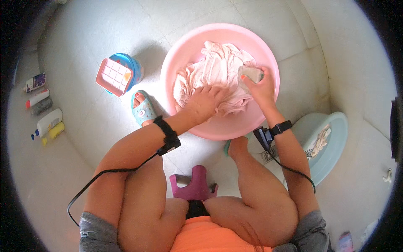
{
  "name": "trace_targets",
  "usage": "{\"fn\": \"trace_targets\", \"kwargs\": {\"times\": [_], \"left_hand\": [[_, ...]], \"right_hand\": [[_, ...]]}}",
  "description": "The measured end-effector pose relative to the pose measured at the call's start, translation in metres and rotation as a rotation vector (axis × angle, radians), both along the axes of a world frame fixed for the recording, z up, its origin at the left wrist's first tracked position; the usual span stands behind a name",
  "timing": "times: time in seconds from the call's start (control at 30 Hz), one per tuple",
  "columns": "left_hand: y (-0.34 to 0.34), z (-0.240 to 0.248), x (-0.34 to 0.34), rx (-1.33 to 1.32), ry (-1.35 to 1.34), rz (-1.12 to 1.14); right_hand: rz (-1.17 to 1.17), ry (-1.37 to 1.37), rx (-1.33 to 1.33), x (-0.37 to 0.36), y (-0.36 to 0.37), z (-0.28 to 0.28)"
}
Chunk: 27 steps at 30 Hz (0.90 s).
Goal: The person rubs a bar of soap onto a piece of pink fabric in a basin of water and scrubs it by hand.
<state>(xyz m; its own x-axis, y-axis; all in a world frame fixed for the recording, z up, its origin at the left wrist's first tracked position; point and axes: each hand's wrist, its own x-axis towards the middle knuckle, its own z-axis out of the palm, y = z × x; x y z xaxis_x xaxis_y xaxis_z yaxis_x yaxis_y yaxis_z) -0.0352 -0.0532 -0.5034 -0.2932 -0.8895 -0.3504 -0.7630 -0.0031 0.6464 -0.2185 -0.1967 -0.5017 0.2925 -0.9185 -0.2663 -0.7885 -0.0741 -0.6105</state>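
Observation:
A wet-looking pale pink cloth lies crumpled in a round pink basin in front of me. My left hand rests on the cloth's near part, palm down, with its fingers stretched out over the folds. At the right side of the basin, my right hand grips a pale, translucent bar of soap between thumb and fingers, over the cloth's right edge. Part of the bar is covered by the fingers.
A pink soap dish sits on a blue bucket at the left. Several bottles stand along the left wall. To my right a light blue basin leans by the wall with fabric inside. A purple stool is below me.

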Motion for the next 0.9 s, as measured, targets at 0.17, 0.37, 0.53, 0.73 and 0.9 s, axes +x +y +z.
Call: {"fn": "trace_targets", "kwargs": {"times": [0.17,0.37,0.53,0.73,0.9], "left_hand": [[-0.011,-0.026,-0.017,-0.255,-0.497,0.04],[-0.069,-0.055,-0.008,0.095,-0.233,0.237],[-0.08,-0.01,0.038,0.14,-0.103,0.312],[-0.074,0.069,0.035,0.562,1.313,0.856],[-0.077,0.125,0.034,0.555,1.896,0.66]], "right_hand": [[-0.114,-0.19,0.108,0.01,0.006,0.019],[-0.135,-0.265,0.037,0.007,0.012,0.034],[-0.244,-0.476,0.033,-0.004,-0.014,0.055],[-0.33,-0.626,0.047,-0.002,-0.037,0.095],[-0.399,-0.794,0.023,0.008,-0.051,0.121]]}}
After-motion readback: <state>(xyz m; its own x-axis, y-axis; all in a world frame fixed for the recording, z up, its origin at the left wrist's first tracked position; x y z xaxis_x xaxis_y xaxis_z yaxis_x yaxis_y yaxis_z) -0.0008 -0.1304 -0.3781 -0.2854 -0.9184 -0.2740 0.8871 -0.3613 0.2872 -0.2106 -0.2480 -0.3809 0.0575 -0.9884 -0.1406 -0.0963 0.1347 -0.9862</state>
